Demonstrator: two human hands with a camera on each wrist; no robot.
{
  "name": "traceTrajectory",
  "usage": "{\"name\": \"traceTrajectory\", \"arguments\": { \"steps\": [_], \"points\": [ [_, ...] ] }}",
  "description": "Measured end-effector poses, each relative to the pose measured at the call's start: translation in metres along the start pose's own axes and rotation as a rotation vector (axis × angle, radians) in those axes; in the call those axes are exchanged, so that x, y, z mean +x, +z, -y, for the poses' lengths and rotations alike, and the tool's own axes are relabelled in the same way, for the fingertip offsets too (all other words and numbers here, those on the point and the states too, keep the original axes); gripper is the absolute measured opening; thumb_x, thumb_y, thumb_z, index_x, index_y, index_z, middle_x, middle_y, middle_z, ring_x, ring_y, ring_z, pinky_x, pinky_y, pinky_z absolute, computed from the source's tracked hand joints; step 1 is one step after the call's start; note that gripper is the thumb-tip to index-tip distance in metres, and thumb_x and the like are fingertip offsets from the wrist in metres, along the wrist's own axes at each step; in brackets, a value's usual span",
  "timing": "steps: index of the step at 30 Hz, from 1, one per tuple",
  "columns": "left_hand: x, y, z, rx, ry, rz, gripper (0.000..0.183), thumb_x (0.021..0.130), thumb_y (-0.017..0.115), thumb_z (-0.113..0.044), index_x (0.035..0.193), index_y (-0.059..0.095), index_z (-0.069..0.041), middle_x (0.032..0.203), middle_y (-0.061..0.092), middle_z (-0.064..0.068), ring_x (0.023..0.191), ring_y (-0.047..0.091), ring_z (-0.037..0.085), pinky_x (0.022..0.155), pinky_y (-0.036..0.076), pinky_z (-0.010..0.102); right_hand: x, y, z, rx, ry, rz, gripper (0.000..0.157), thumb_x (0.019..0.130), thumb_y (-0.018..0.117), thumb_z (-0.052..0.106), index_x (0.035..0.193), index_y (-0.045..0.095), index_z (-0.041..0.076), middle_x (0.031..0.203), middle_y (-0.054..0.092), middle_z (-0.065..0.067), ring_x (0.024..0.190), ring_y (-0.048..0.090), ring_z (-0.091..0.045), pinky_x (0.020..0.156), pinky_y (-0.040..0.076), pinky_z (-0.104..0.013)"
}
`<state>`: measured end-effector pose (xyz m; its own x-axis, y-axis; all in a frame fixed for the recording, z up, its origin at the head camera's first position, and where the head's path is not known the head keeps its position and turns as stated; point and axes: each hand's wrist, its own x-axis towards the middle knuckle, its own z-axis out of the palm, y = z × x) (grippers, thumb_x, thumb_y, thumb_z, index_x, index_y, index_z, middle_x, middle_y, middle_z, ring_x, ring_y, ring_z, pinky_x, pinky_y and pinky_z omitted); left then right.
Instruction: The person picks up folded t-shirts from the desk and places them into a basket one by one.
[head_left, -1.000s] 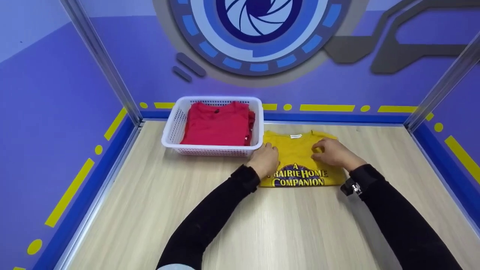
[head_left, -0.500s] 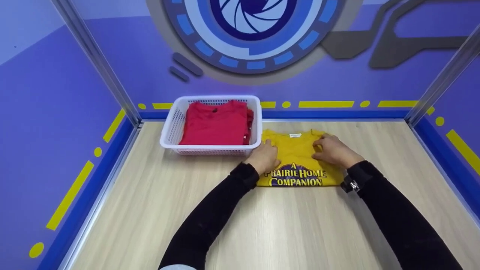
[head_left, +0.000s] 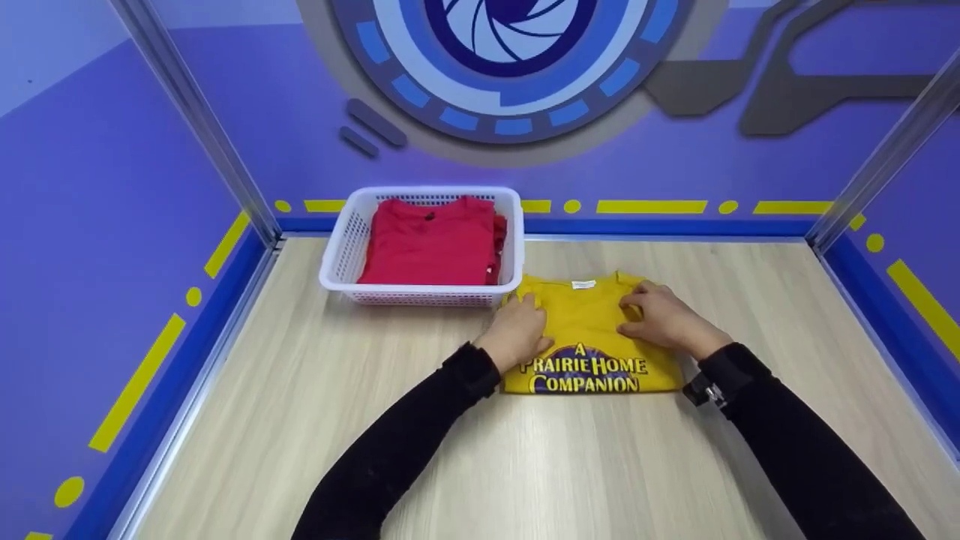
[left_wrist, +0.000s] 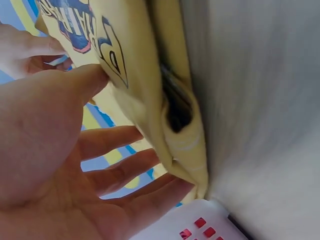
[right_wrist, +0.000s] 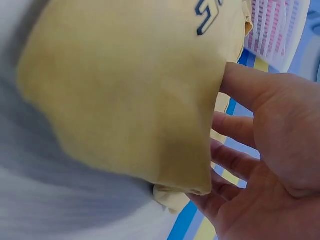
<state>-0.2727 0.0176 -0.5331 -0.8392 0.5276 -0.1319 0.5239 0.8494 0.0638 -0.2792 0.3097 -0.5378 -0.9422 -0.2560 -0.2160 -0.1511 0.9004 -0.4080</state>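
Observation:
A yellow T-shirt (head_left: 581,319), folded into a rectangle, lies on the table with its printed lettering towards me and a white neck label (head_left: 583,285) at the far edge. My left hand (head_left: 516,330) grips its left side; in the left wrist view the thumb (left_wrist: 90,80) presses the printed top while the fingers (left_wrist: 150,197) reach along the folded edge. At the right side, my right hand (head_left: 664,315) pinches the cloth, thumb (right_wrist: 242,82) on top and the fingertips partly hidden behind the fabric.
A white perforated basket (head_left: 334,270) holding folded red shirts (head_left: 431,244) stands at the back, just left of the yellow T-shirt. Purple-blue panels (head_left: 225,82) with metal corner posts enclose the wooden table (head_left: 570,465) at the back and sides.
Both hands have drawn the yellow T-shirt slightly towards me and to the left, away from the back panel. The basket stays in place.

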Motion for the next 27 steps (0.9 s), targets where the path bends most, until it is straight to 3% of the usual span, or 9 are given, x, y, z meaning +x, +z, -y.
{"name": "traceTrajectory", "arguments": {
  "steps": [6, 14, 19, 27],
  "points": [
    [-0.020, 0.004, 0.002, 0.013, 0.000, -0.017, 0.059, 0.108, 0.067, -0.053, 0.145, 0.071, -0.007, 0.155, 0.060, 0.021, 0.132, 0.064, 0.041, 0.106, 0.061, 0.056, -0.011, 0.009, 0.007, 0.021, 0.007, -0.002, 0.054, 0.103, 0.079, 0.037, 0.147, 0.068, 0.007, 0.151, 0.054, -0.022, 0.133, 0.049, -0.040, 0.113, 0.050, -0.059],
    [-0.032, 0.007, 0.000, 0.016, 0.049, -0.031, 0.060, 0.109, 0.066, -0.053, 0.145, 0.070, -0.004, 0.152, 0.062, 0.023, 0.130, 0.064, 0.041, 0.107, 0.061, 0.052, -0.028, 0.016, 0.009, -0.006, -0.054, -0.040, 0.053, 0.101, 0.082, 0.037, 0.142, 0.071, 0.005, 0.138, 0.059, -0.020, 0.124, 0.053, -0.038, 0.102, 0.052, -0.054],
    [-0.040, 0.011, -0.002, 0.047, 0.078, -0.056, 0.061, 0.109, 0.065, -0.054, 0.142, 0.072, -0.003, 0.150, 0.064, 0.024, 0.130, 0.065, 0.041, 0.108, 0.061, 0.049, -0.038, 0.019, 0.009, -0.008, -0.059, -0.049, 0.052, 0.101, 0.082, 0.037, 0.142, 0.071, 0.007, 0.138, 0.059, -0.018, 0.124, 0.053, -0.037, 0.103, 0.052, -0.054],
    [-0.056, 0.012, -0.002, 0.019, 0.086, -0.033, 0.066, 0.108, 0.065, -0.056, 0.146, 0.068, -0.003, 0.152, 0.062, 0.024, 0.132, 0.064, 0.042, 0.107, 0.061, 0.050, -0.051, 0.027, 0.014, -0.011, -0.063, -0.049, 0.051, 0.100, 0.083, 0.039, 0.140, 0.071, 0.009, 0.135, 0.060, -0.015, 0.120, 0.054, -0.034, 0.099, 0.053, -0.050]
  ]
}}
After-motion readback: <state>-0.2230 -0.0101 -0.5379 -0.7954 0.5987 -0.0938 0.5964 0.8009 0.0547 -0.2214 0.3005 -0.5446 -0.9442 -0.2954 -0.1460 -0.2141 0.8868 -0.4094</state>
